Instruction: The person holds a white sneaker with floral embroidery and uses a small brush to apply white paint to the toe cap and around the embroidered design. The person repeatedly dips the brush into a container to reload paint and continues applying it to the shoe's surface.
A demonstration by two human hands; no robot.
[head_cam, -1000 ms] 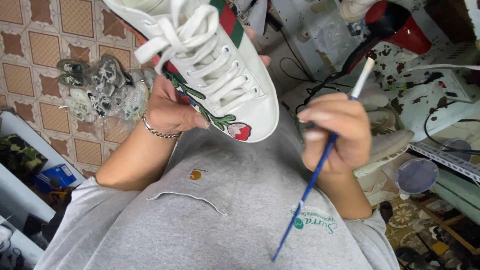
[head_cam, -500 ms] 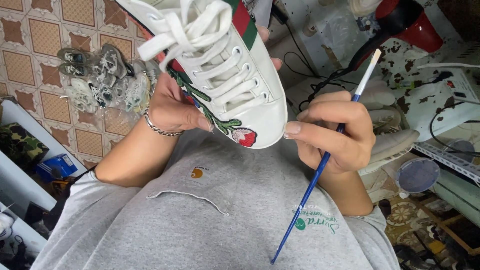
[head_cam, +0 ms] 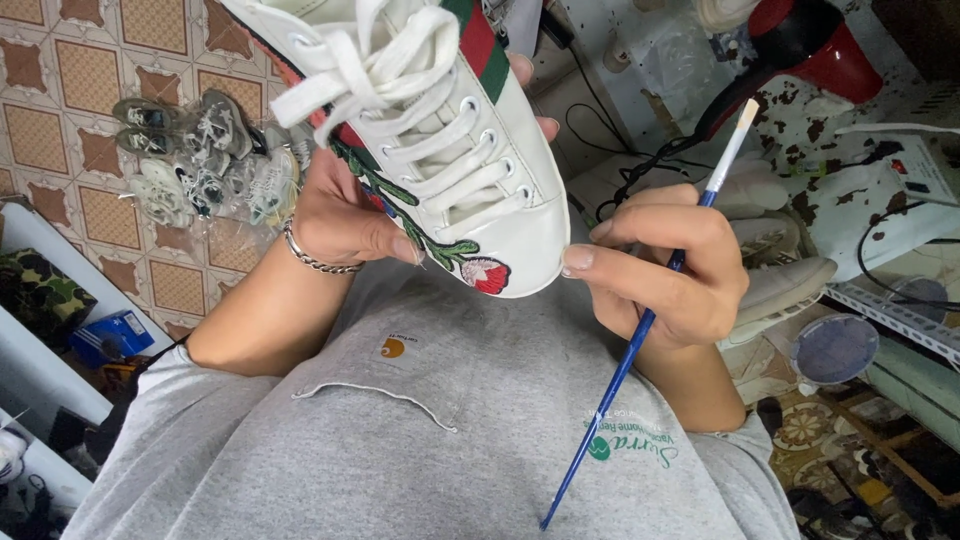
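The left hand [head_cam: 345,215] holds a white leather sneaker with white laces, a green and red stripe and an embroidered red flower [head_cam: 440,150] from below and from the side. Its fingers are closed around the sole, and the thumb presses on the embroidered stem near the toe. The sneaker is raised in front of the chest, above the grey shirt [head_cam: 430,440]. Its long axis runs from the upper left down to the lower right, so the rounded toe cap points down toward the right hand [head_cam: 665,265].

The right hand is closed on a thin paintbrush with a blue handle and pale bristles [head_cam: 650,310]. The fingers pinch the handle near the bristle end, the bristles point up and to the right, and the long handle runs down to the left across the shirt. The fingertips of this hand are just beside the toe cap, so the right hand is the nearer one to the front of the sneaker, but the bristles point away from the leather.

To the right lie a red hair dryer [head_cam: 810,45] and black cables, quite crowded. To the left there is tiled floor [head_cam: 90,90] with several pairs of wrapped shoes [head_cam: 200,160], well apart from the hands.
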